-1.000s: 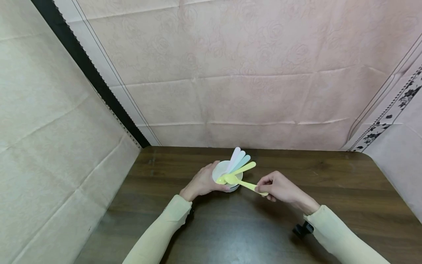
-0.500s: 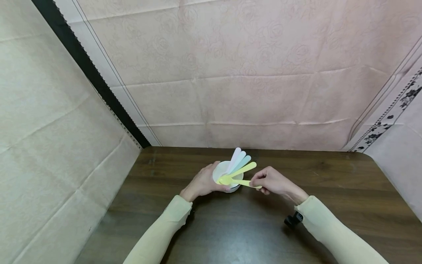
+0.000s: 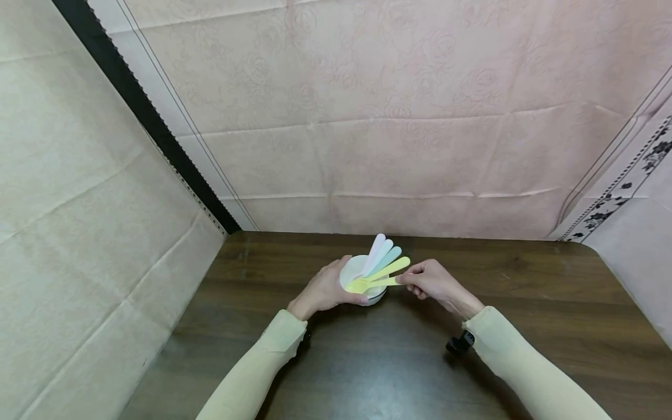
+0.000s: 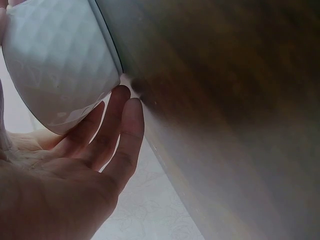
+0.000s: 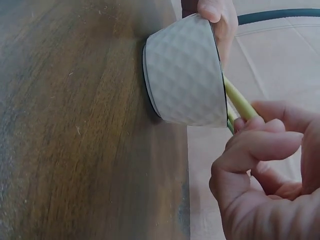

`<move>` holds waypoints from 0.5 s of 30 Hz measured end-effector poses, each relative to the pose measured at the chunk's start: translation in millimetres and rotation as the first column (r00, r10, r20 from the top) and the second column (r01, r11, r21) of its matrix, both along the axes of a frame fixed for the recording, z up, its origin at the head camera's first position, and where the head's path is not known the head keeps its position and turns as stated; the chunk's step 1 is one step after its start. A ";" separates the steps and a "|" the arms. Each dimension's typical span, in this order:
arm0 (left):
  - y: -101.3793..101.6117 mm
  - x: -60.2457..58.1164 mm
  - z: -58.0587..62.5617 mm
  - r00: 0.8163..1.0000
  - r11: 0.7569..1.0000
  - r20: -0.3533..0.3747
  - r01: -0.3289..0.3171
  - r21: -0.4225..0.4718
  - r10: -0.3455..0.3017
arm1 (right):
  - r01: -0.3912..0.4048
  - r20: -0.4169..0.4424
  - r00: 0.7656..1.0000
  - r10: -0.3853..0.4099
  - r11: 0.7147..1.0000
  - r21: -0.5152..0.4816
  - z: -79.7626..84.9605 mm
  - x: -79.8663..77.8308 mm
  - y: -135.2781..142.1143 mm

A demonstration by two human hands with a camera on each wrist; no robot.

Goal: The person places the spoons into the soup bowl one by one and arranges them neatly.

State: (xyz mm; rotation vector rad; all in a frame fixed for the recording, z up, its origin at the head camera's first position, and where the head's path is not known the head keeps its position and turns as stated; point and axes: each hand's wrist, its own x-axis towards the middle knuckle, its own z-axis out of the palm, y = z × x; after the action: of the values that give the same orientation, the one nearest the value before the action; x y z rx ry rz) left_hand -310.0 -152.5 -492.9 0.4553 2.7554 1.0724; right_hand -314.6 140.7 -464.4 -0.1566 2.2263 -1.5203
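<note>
A white bowl with a dark rim line stands on the table; the right wrist view shows the diamond pattern on its side. My left hand grips it from the left, thumb at the near side. Several spoons lean in the bowl, fanned toward the far right: lilac, pale blue and teal handles, plus a yellow spoon. My right hand pinches the handle end of another yellow spoon, whose head lies inside the bowl over the first yellow one. The left wrist view shows curled fingers beside the bowl's wall.
The dark brown wooden table reaches back to a pale patterned cloth hung behind it. More cloth hangs at the left side. A small black device sits at the right wrist.
My right hand has moved left and slightly away from me, carrying its yellow spoon further into the bowl and turning the handle closer to the other spoons. The left hand stays on the bowl.
</note>
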 end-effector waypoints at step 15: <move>0.2 -0.4 -0.2 1.000 1.000 -0.005 -0.007 -0.014 0.006 | 0.118 -0.018 0.993 -0.118 0.993 -0.004 -3.7 -7.9 -5.7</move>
State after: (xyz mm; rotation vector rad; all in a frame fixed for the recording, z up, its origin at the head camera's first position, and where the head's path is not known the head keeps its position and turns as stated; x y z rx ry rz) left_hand -310.3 -152.3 -493.1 0.4481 2.7692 1.0535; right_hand -322.4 135.1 -468.1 -0.0408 2.2841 -1.5893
